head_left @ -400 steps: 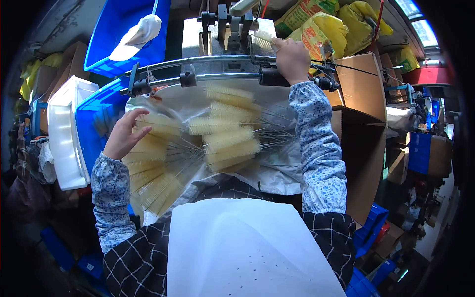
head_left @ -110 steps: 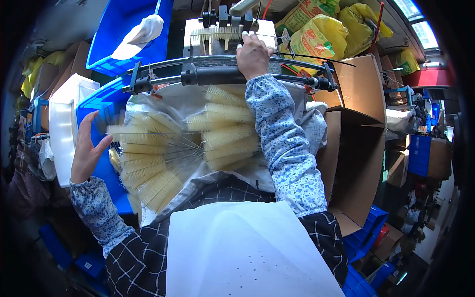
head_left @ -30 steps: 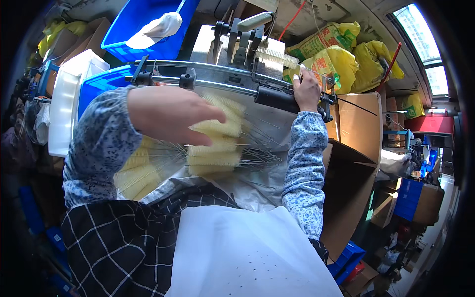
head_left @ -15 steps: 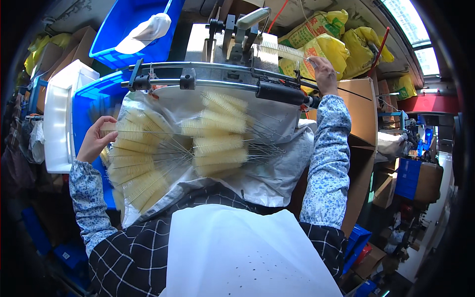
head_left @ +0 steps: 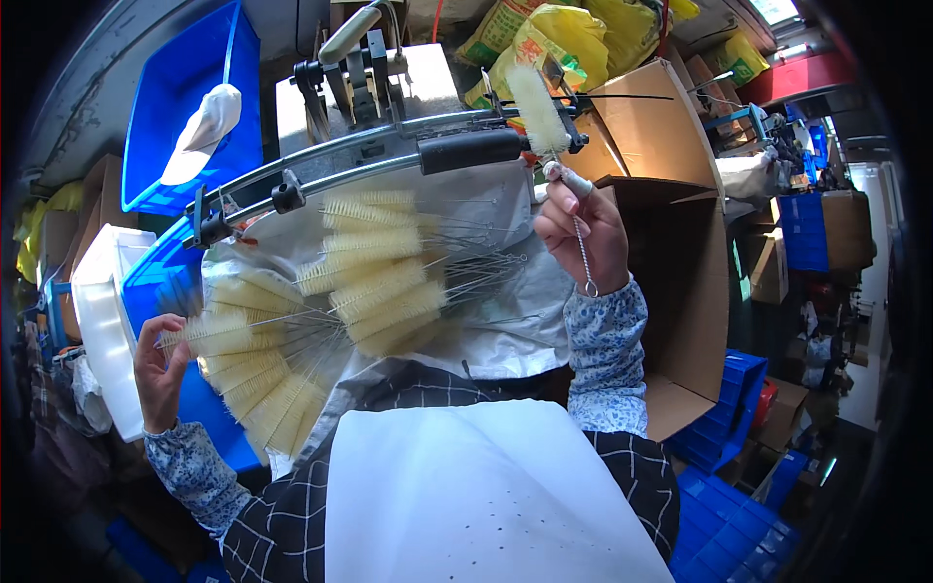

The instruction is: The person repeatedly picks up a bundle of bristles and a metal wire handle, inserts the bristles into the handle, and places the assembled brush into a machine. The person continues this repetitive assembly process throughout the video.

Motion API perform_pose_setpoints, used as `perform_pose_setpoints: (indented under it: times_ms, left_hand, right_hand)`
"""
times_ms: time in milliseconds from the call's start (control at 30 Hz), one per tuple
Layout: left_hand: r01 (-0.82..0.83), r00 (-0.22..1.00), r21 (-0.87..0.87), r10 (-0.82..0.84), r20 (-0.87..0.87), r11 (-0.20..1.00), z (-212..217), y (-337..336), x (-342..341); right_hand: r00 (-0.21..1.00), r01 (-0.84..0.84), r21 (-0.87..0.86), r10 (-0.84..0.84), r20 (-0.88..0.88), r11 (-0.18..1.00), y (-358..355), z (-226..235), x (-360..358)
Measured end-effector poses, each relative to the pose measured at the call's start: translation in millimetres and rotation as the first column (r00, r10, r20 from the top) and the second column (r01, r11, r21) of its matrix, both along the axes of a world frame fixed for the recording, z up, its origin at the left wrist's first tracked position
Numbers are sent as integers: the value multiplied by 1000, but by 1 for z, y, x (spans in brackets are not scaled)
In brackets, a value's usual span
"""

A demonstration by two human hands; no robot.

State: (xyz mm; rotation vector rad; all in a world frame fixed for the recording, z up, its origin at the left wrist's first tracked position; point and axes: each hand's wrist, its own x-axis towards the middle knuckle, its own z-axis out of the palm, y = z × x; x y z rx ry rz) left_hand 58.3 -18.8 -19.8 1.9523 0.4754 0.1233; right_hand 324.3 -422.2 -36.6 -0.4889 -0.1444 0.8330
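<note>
My right hand is closed round the twisted-wire stem of a bottle brush. Its cream bristles point up and away, and the looped wire end hangs below my fingers. White wrapping shows on a finger. At the far left, my left hand pinches the bristle end of another bottle brush, whose wire runs right. Below it, more bristle brushes fan out on a pale plastic sheet over my lap. A second pile of brushes lies in the middle, looped wires to the right.
A metal machine with a rail and black roller stands ahead. Blue bins and a white bin are left, with a white cap on one. An open cardboard box is at right, yellow sacks behind.
My right hand has come back from beside the machine toward me, bringing its brush upright. My left hand keeps its pinch on a brush. The whole view has turned to the right.
</note>
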Motion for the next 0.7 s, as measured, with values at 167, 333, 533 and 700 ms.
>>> perform_pose_setpoints:
  times_ms: [167, 333, 533, 700]
  left_hand:
    - [-14, 996, 166, -1, 87, 986, 19, 0, -6]
    - [-80, 989, 217, 51, 138, 973, 33, 4, -26]
    - [-130, 980, 208, 94, 175, 970, 42, 2, -45]
    - [-220, 954, 209, 166, 248, 953, 49, 16, -63]
  right_hand:
    - [994, 2, 99, 9, -104, 995, 1, -2, -26]
    - [998, 14, 40, -11, -67, 999, 4, 1, -32]
    - [999, -5, -48, 3, -37, 999, 10, 5, -39]
    - [1000, -21, -140, 20, -2, 990, 15, 5, -44]
